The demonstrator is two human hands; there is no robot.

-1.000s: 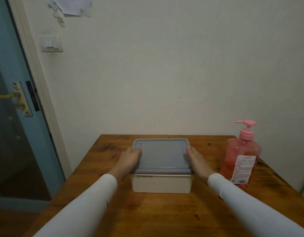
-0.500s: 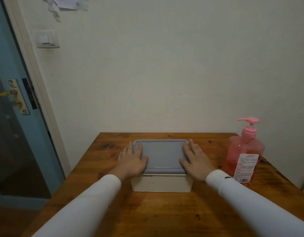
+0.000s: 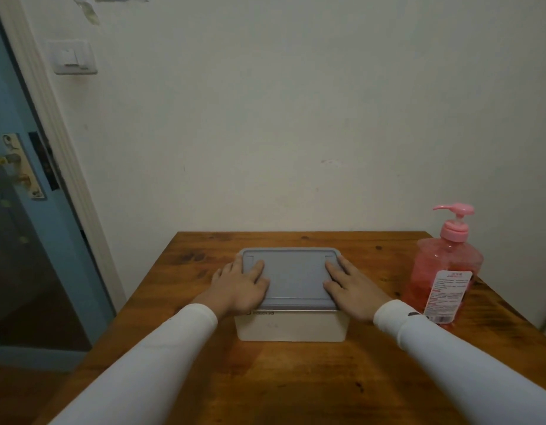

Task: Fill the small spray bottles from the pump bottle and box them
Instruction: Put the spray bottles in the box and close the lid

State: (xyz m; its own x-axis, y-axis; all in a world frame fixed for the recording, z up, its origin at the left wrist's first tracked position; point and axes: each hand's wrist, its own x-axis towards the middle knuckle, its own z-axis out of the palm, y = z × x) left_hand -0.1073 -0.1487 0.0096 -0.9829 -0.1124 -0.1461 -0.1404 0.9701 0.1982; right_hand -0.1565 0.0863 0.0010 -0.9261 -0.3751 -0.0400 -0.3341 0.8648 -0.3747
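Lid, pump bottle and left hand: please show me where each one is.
lid [image 3: 291, 271], head view, middle of its grey top
pump bottle [image 3: 440, 265], head view, pink body above the label
left hand [image 3: 239, 286], head view, back of the hand

Both hands, left [image 3: 239, 286] and right [image 3: 354, 286], press flat on the grey lid [image 3: 291, 276] of the white box [image 3: 291, 328].

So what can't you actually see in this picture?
- Inside of the box, head view: the grey lid covers it, so the spray bottles do not show.
- Lid corners: left hand and right hand lie flat on them.
- Pump bottle label: print too small.
- Door: cut off by the left edge.
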